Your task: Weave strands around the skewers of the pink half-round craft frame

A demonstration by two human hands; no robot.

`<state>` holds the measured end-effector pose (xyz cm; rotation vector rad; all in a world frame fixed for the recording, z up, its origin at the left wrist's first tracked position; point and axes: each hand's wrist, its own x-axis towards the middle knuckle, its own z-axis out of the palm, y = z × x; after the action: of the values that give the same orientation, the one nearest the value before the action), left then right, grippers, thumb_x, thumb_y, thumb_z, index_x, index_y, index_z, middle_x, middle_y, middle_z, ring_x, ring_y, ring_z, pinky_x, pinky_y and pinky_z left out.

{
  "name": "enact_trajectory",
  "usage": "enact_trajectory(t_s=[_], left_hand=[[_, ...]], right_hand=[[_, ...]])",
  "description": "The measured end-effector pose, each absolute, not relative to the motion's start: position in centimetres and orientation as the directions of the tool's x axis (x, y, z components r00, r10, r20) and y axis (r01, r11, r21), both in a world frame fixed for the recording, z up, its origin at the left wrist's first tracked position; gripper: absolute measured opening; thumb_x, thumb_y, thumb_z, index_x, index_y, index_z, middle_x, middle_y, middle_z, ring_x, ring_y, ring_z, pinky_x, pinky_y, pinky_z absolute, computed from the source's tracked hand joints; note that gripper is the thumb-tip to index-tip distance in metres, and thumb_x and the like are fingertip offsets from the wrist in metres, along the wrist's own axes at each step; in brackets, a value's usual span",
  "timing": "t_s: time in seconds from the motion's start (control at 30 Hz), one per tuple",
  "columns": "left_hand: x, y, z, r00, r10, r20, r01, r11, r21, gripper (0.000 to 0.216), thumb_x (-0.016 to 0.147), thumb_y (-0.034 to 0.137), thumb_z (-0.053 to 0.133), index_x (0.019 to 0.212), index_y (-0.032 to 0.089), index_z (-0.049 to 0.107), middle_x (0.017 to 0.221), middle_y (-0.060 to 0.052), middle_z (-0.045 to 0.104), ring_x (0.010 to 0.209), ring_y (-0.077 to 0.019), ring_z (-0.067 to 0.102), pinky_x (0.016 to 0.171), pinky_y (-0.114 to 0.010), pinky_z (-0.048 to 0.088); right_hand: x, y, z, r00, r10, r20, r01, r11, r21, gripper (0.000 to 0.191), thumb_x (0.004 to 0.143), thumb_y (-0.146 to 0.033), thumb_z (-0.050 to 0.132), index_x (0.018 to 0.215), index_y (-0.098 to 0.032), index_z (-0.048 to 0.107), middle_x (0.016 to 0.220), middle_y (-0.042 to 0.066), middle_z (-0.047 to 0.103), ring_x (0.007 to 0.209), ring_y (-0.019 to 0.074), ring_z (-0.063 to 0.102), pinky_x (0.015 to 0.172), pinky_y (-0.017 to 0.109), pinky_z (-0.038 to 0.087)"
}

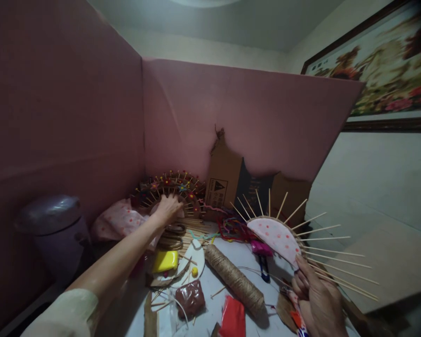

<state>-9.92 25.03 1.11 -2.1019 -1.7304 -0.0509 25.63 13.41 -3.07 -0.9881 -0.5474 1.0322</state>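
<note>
My right hand (315,290) grips a half-round cardboard fan (277,236) by its lower right edge, thumb on the front. Pink-and-white dotted cloth covers its face, and thin bare wooden sticks spread from its curved rim. At the back left, my left hand (169,207) has its fingers bent over the middle of a second half-round stick fan (192,202). That one carries brown bands, small coloured flowers and bead-like tips; my left fingertips are partly hidden against it. Below the left hand lie scissors (173,234) and a bundle of wooden sticks (192,229).
On the white table are a twine roll (235,278), yellow (165,261), brown (190,298) and red (232,316) packets, and tangled coloured cords (235,227). Torn cardboard (224,178) leans against the pink partition (249,117). A lidded bin (58,234) stands left, beside dotted cloth (121,220).
</note>
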Motion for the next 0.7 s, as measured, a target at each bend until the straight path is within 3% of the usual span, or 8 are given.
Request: enact_trajectory(t_s=[0.37,0.7], left_hand=[[-9.9,26.0,0.5,0.211,0.9,0.382,0.96,-0.117,-0.255,0.033,0.084,0.031,0.052,0.114,0.017,0.053,0.116,-0.009,0.055,0.097,-0.0215,0.056,0.08,-0.044,0.048],[-7.7,24.3,0.4,0.213,0.851,0.48,0.964,-0.101,-0.247,0.032,0.084,0.031,0.052,0.113,0.017,0.054,0.116,-0.009,0.055,0.098,-0.0219,0.056,0.081,-0.044,0.047]], right_hand=[[25.3,13.4,-3.0,0.449,0.892,-0.045,-0.465,0.19,-0.865,0.051,0.054,-0.034,0.08,0.059,-0.02,0.031,0.037,-0.015,0.025,0.027,0.0015,0.022,0.029,0.016,0.016],[25.3,12.9,-1.5,0.462,0.887,-0.01,-0.451,0.225,-0.863,0.05,0.06,-0.035,0.077,0.058,-0.02,0.029,0.037,-0.015,0.024,0.028,0.0013,0.021,0.028,0.016,0.016]])
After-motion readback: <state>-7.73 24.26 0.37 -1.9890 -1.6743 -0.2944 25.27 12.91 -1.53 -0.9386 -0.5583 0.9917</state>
